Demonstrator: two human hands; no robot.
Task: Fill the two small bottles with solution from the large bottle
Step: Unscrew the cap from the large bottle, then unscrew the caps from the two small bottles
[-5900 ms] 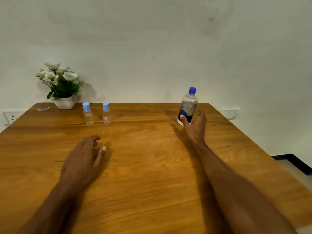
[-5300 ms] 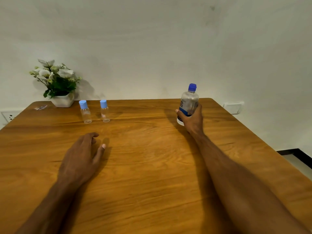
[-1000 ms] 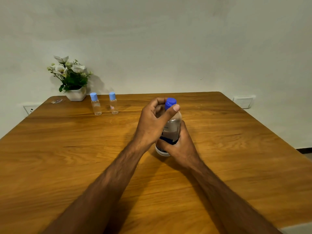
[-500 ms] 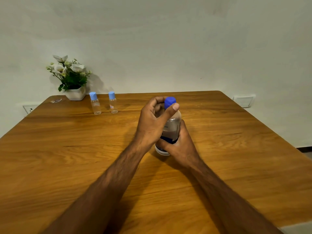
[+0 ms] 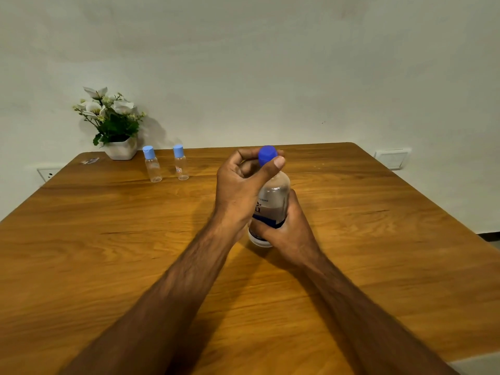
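Standing near the middle of the table (image 5: pixel 108 239), the large bottle (image 5: pixel 273 201) is upright so nothing can spill. The right hand (image 5: pixel 286 234) wraps its lower body to stop it turning, while the left hand (image 5: pixel 240 185) pinches the blue cap (image 5: pixel 267 155) between thumb and curled fingers, probably to unscrew it. Whether the cap is already loose cannot be told, and the hands hide most of the label. Both small bottles (image 5: pixel 153 165) stand capped near the far left corner, beside a flower pot (image 5: pixel 121 150).
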